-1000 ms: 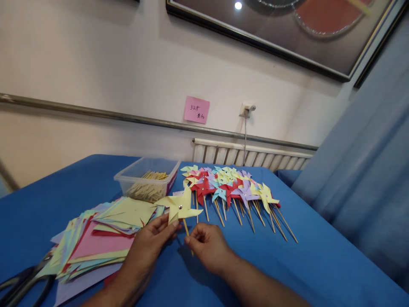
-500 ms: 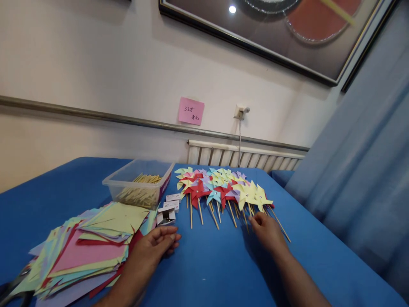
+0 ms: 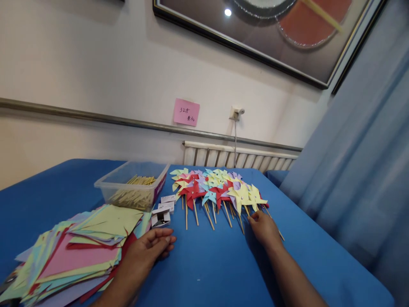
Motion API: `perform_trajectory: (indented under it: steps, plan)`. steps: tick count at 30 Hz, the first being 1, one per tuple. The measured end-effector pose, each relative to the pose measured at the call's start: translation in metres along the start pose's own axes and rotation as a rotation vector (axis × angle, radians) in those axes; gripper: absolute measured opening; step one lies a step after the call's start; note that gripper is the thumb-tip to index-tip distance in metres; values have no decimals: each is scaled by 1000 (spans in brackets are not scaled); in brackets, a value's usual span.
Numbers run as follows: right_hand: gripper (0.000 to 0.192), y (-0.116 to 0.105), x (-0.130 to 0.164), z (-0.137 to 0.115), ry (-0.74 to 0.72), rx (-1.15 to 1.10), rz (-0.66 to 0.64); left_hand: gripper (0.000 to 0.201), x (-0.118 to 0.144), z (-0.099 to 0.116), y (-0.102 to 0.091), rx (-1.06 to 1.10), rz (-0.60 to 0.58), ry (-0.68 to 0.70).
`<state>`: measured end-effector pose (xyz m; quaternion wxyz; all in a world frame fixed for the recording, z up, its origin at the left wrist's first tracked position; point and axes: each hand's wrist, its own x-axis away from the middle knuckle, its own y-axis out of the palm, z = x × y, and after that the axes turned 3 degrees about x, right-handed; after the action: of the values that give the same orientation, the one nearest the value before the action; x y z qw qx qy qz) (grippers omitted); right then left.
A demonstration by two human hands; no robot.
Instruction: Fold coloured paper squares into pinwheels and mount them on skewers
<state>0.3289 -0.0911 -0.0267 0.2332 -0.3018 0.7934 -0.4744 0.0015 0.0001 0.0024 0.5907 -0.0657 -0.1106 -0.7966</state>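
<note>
One empty left hand (image 3: 156, 246), loosely curled, is beside the paper stack (image 3: 83, 258); the right hand (image 3: 264, 229) pinches the wooden stick (image 3: 246, 209) of a yellow pinwheel (image 3: 242, 197) fronting the pinwheel cluster (image 3: 193, 192). Its light paper blades (image 3: 234, 193) likely crease easily; the stiff stick suits gripping.

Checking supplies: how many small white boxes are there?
3: the open box near the left hand, the middle box behind it, and the far box beyond; others may be hidden.

The pinwheel (image 3: 239, 199), its yellow paper blades folded to a shiny pin (image 3: 242, 198) at the centre, lies at the near right of other pinwheels (image 3: 192, 193), partly over a purple one (image 3: 236, 186), its thin wooden stick (image 3: 246, 210) slanting
</note>
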Motion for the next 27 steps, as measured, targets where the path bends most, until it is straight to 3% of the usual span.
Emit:
perform_trajectory:
  steps: [5, 21, 27]
  plan:
    - [22, 2, 1, -1, 8, 12, -11, 38, 2, 3, 2, 3, 33, 26]
    - [22, 0, 3, -6, -11, -27, 15, 43, -1, -1, -1, -52, -31, 30]
    - [24, 9, 18, -31, -93, -105, 11, 42, -9, -11, -2, -62, -68, 40]
